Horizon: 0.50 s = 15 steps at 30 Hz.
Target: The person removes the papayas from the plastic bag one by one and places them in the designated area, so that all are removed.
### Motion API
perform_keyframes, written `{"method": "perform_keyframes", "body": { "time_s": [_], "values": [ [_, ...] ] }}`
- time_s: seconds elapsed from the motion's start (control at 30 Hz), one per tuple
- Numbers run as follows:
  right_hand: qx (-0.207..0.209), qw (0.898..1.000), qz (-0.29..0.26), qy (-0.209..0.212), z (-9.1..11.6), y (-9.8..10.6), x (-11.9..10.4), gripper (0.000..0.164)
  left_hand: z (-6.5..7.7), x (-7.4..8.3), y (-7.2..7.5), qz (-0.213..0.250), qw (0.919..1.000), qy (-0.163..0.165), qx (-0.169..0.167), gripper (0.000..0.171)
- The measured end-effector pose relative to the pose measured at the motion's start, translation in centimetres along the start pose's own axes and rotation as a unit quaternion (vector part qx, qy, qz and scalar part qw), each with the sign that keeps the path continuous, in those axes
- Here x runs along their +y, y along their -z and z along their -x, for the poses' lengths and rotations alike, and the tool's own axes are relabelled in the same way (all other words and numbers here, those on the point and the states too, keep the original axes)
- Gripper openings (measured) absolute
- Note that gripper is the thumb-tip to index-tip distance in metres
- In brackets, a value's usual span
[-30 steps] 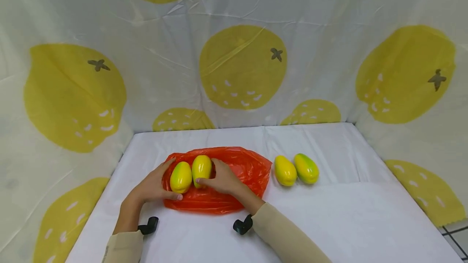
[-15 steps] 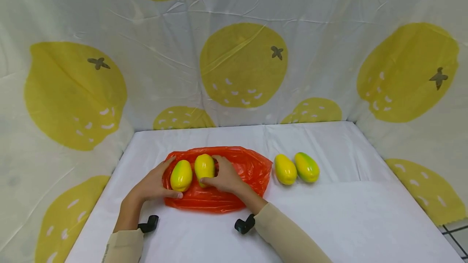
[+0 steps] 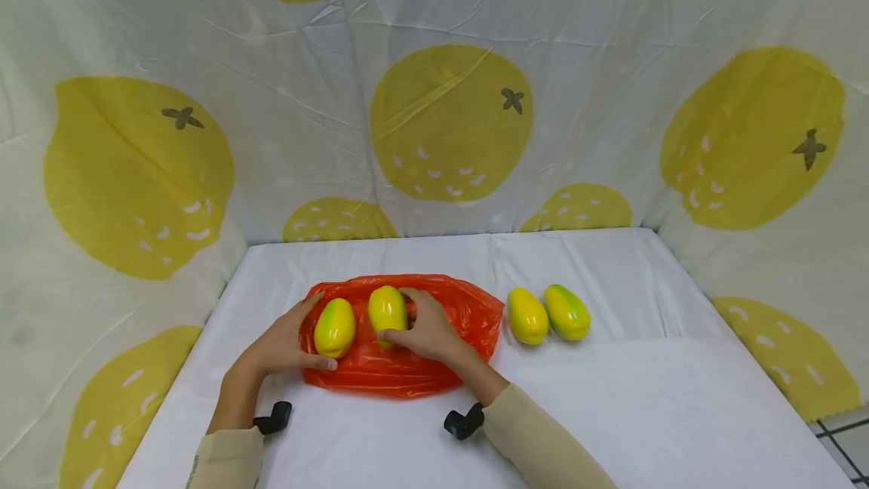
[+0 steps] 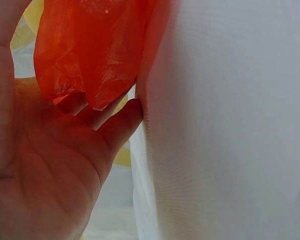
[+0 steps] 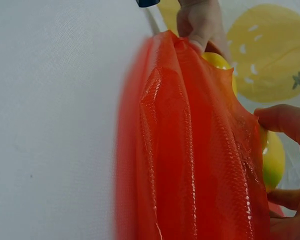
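Note:
A thin red plastic bag [image 3: 451,308] lies spread on the white cloth. Near its left end sits one glossy yellow-green mango [image 3: 335,327]. My left hand [image 3: 281,342] arches around that mango, thumb and fingers spread along the bag's edge. In the left wrist view the fingers [image 4: 121,122] reach behind the hanging red plastic. My right hand [image 3: 428,327] grips a second mango [image 3: 388,315] from its right side, over the middle of the bag. In the right wrist view the bag's front hides most of this mango [image 5: 273,160].
Two more mangoes [image 3: 527,315] [image 3: 567,313] lie side by side on the white table cloth [image 3: 611,413], right of the bag. A lemon-print cloth [image 3: 326,127] hangs behind and at both sides. Black wrist cameras [image 3: 465,421] sit on both wrists.
My right hand has shifted right with its mango, widening the gap to the left mango. My left hand and the two mangoes beside the bag have stayed in place.

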State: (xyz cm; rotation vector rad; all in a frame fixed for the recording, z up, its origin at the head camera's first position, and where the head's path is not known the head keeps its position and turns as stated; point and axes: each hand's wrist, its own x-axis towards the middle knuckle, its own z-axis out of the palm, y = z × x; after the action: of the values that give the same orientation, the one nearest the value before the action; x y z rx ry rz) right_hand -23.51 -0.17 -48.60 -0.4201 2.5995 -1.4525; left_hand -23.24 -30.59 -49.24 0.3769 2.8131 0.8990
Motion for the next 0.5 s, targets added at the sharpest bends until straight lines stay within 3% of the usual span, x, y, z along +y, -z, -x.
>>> {"method": "perform_keyframes", "body": {
  "time_s": [0.5],
  "values": [
    [0.008, 0.999, -0.034, -0.003, 1.4, 2.2, 0.3, 0.088, 0.1, 0.0, -0.1, 0.007, 1.0, 0.003, 0.003, 0.134]
  ]
}}
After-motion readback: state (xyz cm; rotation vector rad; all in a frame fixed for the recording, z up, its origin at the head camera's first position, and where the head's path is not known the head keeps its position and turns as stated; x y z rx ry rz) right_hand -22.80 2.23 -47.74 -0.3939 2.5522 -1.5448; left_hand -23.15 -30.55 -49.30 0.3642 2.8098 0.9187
